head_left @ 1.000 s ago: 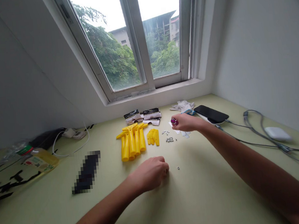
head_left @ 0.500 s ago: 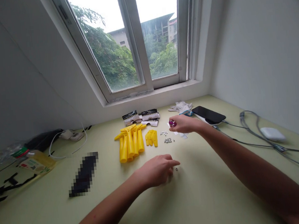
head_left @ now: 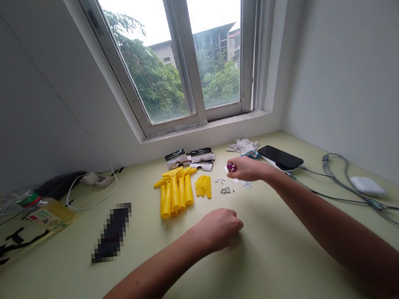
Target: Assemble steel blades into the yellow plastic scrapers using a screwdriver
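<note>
At least four yellow T-shaped handles (head_left: 176, 193), at least three flat yellow pieces (head_left: 208, 186), two metal-hardware clusters (head_left: 225, 190), one purple knob (head_left: 232, 167), one smartphone (head_left: 280, 157), one bottle (head_left: 53, 213).

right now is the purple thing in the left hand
No, the purple thing is in the right hand, with the left hand apart from it.

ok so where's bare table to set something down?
Bare tabletop shows between the left forearm and right forearm, and between the pixelated dark item and the yellow handles. Crowded: below the window, with boxes, gloves, phone; small metal parts sit beside the flat yellow pieces.
</note>
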A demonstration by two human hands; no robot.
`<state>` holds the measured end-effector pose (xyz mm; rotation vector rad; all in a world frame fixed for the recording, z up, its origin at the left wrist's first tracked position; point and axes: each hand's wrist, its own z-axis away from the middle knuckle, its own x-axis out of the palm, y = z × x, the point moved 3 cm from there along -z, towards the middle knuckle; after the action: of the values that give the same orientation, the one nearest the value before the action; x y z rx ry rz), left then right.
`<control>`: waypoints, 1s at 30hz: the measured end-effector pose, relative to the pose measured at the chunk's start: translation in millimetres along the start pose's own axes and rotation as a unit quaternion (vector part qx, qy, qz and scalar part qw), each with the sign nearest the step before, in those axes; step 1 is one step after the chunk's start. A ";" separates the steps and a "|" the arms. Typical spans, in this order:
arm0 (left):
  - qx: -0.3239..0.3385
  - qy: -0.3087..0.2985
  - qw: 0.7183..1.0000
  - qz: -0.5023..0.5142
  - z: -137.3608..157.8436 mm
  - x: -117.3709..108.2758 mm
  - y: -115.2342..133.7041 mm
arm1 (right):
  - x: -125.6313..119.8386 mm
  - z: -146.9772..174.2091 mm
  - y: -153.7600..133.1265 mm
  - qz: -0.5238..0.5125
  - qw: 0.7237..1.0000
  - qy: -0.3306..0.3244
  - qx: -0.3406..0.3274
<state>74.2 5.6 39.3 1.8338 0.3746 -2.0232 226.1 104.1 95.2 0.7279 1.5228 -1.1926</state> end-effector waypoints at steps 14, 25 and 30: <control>-0.027 -0.007 0.999 0.023 3.2 -5.5 -8.8 | -3.9 3.2 -3.6 -0.015 1.000 0.024 -0.006; -0.182 0.004 0.976 0.122 -76.7 -43.5 -135.1 | -11.2 4.6 2.0 -0.010 0.999 0.050 -0.009; -0.210 -0.052 0.971 0.102 -91.2 -39.0 -135.9 | -9.5 2.3 3.9 -0.005 0.999 0.053 -0.011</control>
<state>97.0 171.0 60.0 1.4390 0.5163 -1.7322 233.2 104.3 103.1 0.7800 1.6267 -1.1595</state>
